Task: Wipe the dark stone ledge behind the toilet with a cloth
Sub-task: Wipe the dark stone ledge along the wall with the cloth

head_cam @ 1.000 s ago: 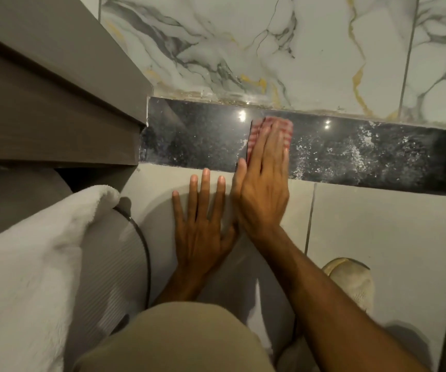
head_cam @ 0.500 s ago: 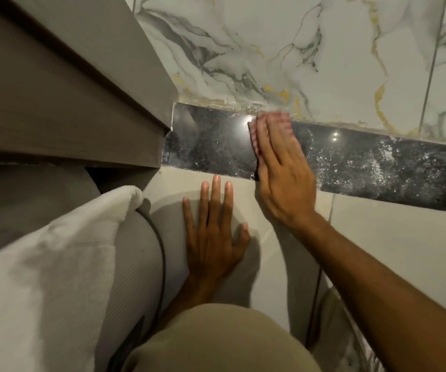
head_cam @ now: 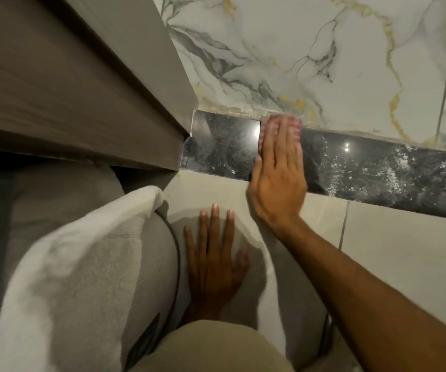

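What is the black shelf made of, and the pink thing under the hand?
The ledge looks like polished dark stone: glossy, mirroring lights, with pale speckles. The cloth under the right hand seems soft woven fabric, pink and white checked; it is blurred, so that is uncertain.

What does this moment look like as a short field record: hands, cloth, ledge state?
right hand: flat, pressing the cloth on the ledge
cloth: pink, mostly hidden under the fingers
left hand: flat on the pale tile below, holding nothing
ledge: dark stone, white specks to the right of the cloth
white towel: lower left, apart from both hands
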